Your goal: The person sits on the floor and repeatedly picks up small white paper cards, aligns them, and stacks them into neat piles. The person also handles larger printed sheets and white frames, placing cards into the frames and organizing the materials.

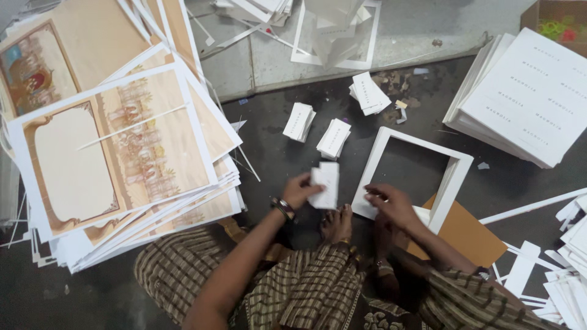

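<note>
I'm gripping white cards (325, 183); beside them, a white frame (411, 177) is overlapping brown board (471, 235), cream-and-tan ornate sheets (116, 153) lying opposite.

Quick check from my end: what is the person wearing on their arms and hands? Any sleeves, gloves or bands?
Both hands are bare, with no gloves. The left hand has a dark band with small metal parts at the wrist, and that forearm shows no sleeve. The right hand has no band at the wrist; further up that arm a dark patterned sleeve begins near the elbow. No rings can be made out.
</note>
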